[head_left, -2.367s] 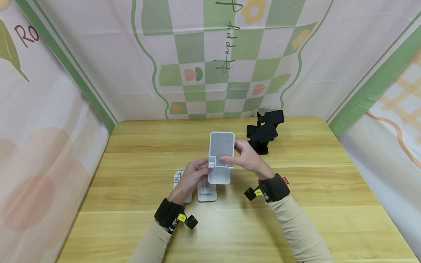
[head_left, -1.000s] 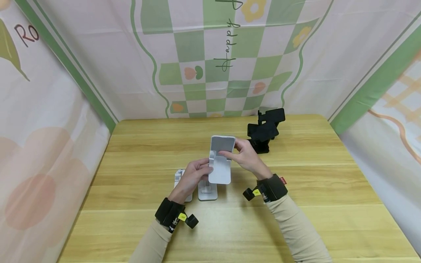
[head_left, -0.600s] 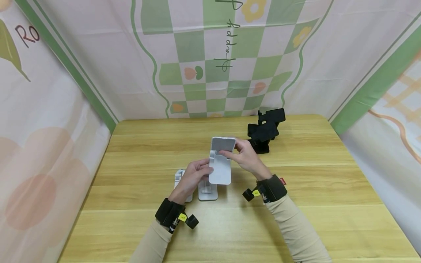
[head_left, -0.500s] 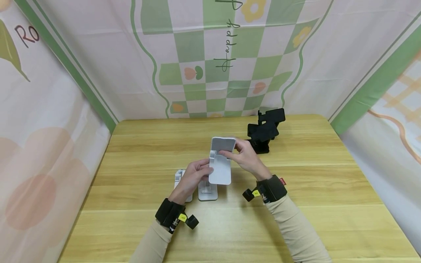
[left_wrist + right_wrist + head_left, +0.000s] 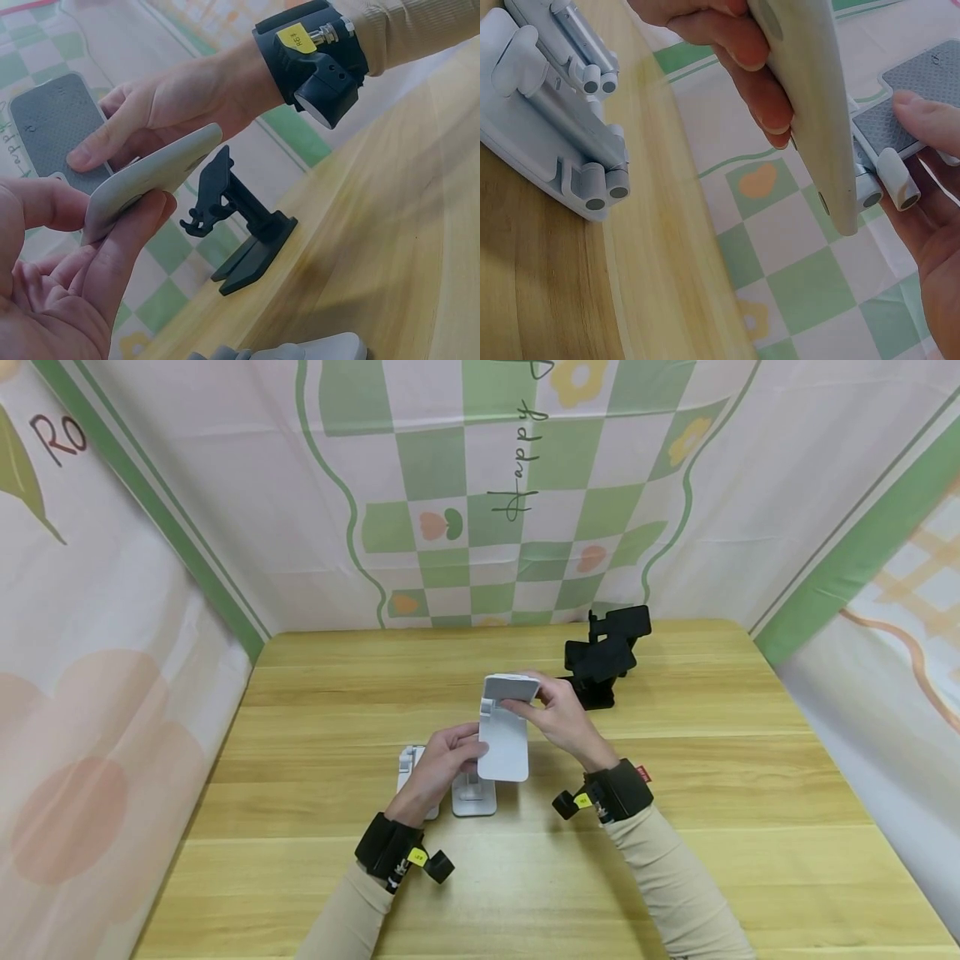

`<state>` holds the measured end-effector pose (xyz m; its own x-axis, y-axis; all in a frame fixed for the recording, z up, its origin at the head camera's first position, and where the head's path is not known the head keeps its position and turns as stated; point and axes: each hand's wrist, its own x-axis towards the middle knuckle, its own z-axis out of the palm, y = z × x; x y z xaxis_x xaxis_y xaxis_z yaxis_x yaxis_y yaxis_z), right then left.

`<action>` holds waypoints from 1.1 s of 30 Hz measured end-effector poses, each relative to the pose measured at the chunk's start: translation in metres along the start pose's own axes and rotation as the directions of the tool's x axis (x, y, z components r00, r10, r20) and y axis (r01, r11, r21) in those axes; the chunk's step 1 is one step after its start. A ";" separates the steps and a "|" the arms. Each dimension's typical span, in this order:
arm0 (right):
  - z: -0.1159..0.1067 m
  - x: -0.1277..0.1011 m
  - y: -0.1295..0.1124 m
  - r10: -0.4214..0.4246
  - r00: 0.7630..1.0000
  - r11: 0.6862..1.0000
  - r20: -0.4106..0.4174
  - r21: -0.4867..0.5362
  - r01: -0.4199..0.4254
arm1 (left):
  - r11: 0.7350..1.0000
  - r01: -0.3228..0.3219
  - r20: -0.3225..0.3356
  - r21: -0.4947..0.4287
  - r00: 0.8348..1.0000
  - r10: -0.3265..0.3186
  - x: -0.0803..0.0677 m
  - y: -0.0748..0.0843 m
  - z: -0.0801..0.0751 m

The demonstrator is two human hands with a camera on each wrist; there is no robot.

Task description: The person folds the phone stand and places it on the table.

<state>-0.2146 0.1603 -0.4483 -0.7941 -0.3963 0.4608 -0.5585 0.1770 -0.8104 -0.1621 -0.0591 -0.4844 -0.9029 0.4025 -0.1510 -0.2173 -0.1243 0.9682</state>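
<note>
Near bottom of the head view, two beige sleeves with black wrist straps are reaching up-frame over the wooden worktop [image 5: 675,760]. Left hand [image 5: 438,768] is gripping the white folding phone stand [image 5: 504,747] at its base plate, thumb on top, fingers [image 5: 124,251] curled under the edge. Right hand [image 5: 558,718] is pinching the grey-padded cradle plate [image 5: 512,687] at the top, thumb pressing the rubber pad. Stand is being held in the air at frame centre, above the worktop.

Handling, judged: stand is looking light, rigid, smooth-shelled, so a bit slippery; hinges probably stiff. Best hold is looking like base-plate edges with one hand, padded plate with the other, keeping fingertips clear of the hinge knuckles [image 5: 889,187].

Just below the held stand, two folded white stands [image 5: 472,795] are lying flat on the worktop. Further up-frame right, a black phone stand [image 5: 603,656] is standing upright, well apart.
</note>
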 end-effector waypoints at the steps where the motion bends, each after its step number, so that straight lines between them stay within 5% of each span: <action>1: 0.000 0.000 0.000 -0.002 1.000 1.000 -0.001 -0.001 0.002 | 1.000 0.001 0.000 -0.001 1.000 -0.001 0.000 0.000 0.000; 22: -0.002 0.000 -0.008 0.012 1.000 0.999 0.011 0.036 -0.012 | 1.000 -0.007 -0.030 0.023 1.000 0.008 -0.002 0.000 0.002; 28: -0.008 0.005 -0.023 -0.121 0.989 0.992 -0.081 -0.054 0.117 | 0.999 -0.018 -0.042 0.035 0.999 0.020 -0.001 -0.002 0.002; 33: -0.011 0.009 -0.034 -0.278 0.953 0.945 -0.121 -0.211 0.249 | 0.999 -0.014 -0.046 0.036 0.999 0.015 -0.001 -0.004 0.002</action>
<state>-0.2055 0.1603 -0.4122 -0.6302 -0.3176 0.7085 -0.7764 0.2581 -0.5749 -0.1600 -0.0576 -0.4875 -0.9223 0.3582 -0.1450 -0.1913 -0.0972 0.9767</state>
